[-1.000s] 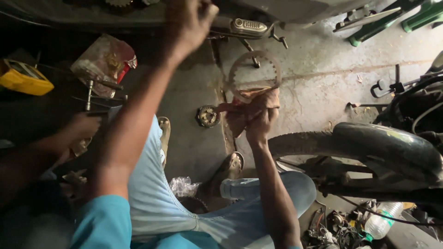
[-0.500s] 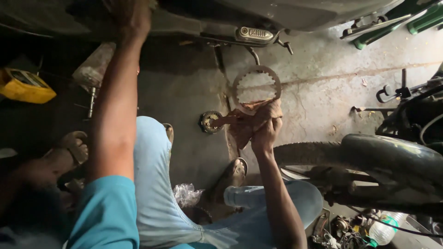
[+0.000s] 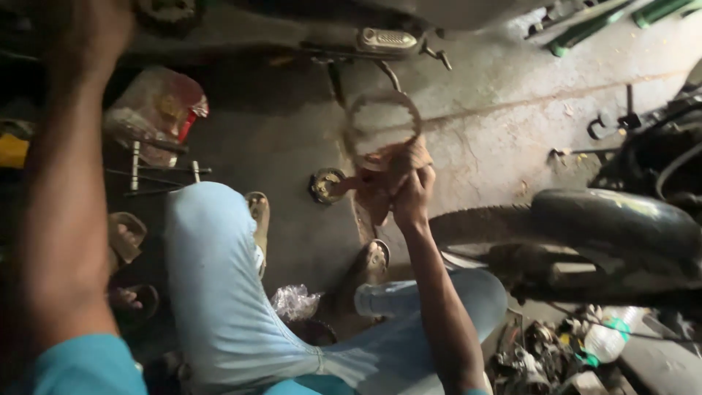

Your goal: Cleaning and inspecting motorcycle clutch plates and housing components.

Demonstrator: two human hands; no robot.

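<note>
The right hand (image 3: 411, 197) clasped a toothed grey metal ring (image 3: 382, 124) through a brown rag (image 3: 380, 186) at 12 o'clock; the rag's loose folds (greasy-looking) could let it slip onto the concrete floor (image 3: 504, 124). I could not tell the raised left hand's (image 3: 84, 36) grip.

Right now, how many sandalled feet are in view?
4: the person's own two, one sandal beside the raised knee and one below the right hand; two more at the left edge. Others may be hidden.

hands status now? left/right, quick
Left hand: raised at the top edge, blurred; open or closed cannot be told.
Right hand: closed on a brown rag against a toothed ring.
</note>
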